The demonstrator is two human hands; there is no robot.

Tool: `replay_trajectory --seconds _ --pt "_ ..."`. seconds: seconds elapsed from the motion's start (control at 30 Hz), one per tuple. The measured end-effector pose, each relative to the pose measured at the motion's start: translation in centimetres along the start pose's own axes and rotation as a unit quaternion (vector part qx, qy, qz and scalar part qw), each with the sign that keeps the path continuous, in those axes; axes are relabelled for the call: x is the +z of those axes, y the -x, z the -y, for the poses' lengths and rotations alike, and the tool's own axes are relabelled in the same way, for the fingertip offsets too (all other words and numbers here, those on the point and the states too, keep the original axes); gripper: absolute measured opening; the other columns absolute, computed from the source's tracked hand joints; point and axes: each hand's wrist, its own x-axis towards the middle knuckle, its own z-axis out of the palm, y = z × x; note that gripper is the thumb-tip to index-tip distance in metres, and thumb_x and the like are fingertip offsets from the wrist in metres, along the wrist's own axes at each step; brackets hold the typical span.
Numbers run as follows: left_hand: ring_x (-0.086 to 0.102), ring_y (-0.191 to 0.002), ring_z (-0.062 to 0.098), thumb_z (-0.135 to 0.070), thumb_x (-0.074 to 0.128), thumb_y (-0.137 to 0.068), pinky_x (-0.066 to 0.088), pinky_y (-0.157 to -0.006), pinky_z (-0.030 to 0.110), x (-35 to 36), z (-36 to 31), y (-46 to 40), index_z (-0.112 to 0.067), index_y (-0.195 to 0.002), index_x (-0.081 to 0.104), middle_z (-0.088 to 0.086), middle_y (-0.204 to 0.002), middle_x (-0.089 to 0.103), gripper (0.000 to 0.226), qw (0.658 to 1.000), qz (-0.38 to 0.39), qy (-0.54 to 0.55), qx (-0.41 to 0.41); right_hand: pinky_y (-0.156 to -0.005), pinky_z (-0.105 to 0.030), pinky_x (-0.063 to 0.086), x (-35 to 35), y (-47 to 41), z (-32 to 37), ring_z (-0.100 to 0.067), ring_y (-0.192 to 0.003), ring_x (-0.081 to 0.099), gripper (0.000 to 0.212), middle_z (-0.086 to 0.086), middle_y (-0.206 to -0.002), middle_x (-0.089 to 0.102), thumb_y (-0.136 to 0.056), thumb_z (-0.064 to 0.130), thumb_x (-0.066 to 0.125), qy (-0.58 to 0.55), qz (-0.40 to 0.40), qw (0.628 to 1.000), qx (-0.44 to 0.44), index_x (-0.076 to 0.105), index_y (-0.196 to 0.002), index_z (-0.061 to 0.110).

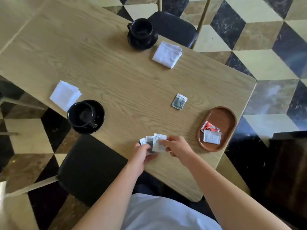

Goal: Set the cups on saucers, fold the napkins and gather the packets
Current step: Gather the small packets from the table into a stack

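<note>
At lower centre, a left hand (143,151) and right hand (174,146) pinch a fan of packets (153,143), perhaps four; the wooden tray (230,117) lies rightward, nearer the right hand.

The middle of the pale wood-grain table (116,77) lay bare — a broad open lane between the two black cups on black saucers, one at the far edge (142,33) and one at the left edge (85,116). A folded white napkin (167,54) sat just beside the far cup, another (65,95) touched the near saucer. One grey foil packet (179,101) lay alone in the way towards the oval brown wooden tray (217,128) — its upper half held nothing.
</note>
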Motion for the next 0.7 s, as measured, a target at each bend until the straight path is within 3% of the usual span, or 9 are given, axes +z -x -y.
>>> replay_trajectory --seconds 0.1,0.27,0.43,0.53,0.63,0.7 --pt "0.071 -0.074 0.017 -0.016 0.056 -0.092 0.056 -0.063 0.03 1.8 -1.8 -1.3 -0.014 -0.102 0.077 0.012 -0.095 0.076 0.023 0.998 0.061 -0.006 -0.017 -0.043 -0.016 0.038 -0.7 -1.2 1.6 -0.005 -0.052 0.056 0.018 0.003 -0.071 0.066 -0.08 0.024 0.08 0.038 -0.036 0.998 -0.033 0.071 -0.087 0.011" --pt "0.072 -0.078 0.022 -0.012 0.075 -0.089 0.056 -0.054 0.027 4.8 -4.8 -4.1 0.0 -0.127 0.064 0.023 -0.113 0.074 0.041 0.997 0.058 -0.047 0.016 -0.05 -0.026 0.047 -2.8 -3.8 4.5 -0.012 -0.058 0.058 0.028 -0.002 -0.074 0.068 -0.077 0.03 0.085 0.023 -0.08 0.996 -0.037 0.067 -0.088 0.011" --pt "0.069 -0.08 0.02 -0.004 0.074 -0.089 0.057 -0.059 0.023 9.0 -9.1 -7.5 0.003 -0.132 0.054 0.022 -0.116 0.07 0.048 0.992 0.052 -0.085 0.08 -0.046 -0.022 0.05 -5.0 -6.5 7.8 -0.009 -0.056 0.06 0.053 -0.005 -0.084 0.067 -0.077 0.027 0.087 -0.085 -0.149 0.985 -0.026 0.053 -0.115 0.012" --pt "0.069 -0.087 0.02 -0.003 0.077 -0.085 0.059 -0.073 0.029 11.1 -11.2 -9.6 0.0 -0.131 0.051 0.015 -0.113 0.069 0.053 0.985 0.049 -0.124 0.105 -0.048 -0.027 0.047 -5.7 -8.0 9.5 -0.014 -0.056 0.056 0.048 -0.008 -0.083 0.065 -0.078 0.025 0.084 -0.106 -0.185 0.977 -0.022 0.059 -0.113 0.005" --pt "0.071 -0.105 0.031 -0.005 0.078 -0.081 0.056 -0.097 0.046 12.2 -13.0 -10.9 -0.003 -0.121 0.061 0.017 -0.116 0.072 0.044 0.974 0.047 -0.198 0.1 -0.045 -0.027 0.035 -6.0 -9.2 10.5 -0.016 -0.045 0.043 0.023 -0.005 -0.06 0.053 -0.08 0.018 0.078 -0.127 -0.177 0.976 -0.009 0.071 -0.09 -0.002" --pt "0.071 -0.107 0.033 -0.005 0.073 -0.081 0.056 -0.098 0.049 12.6 -13.8 -11.2 -0.003 -0.121 0.064 0.019 -0.115 0.072 0.041 0.966 0.06 -0.236 0.087 -0.047 -0.03 0.032 -5.9 -9.5 10.9 -0.019 -0.046 0.04 0.017 -0.006 -0.058 0.049 -0.08 0.017 0.076 -0.13 -0.183 0.974 0.01 0.066 -0.078 0.004"
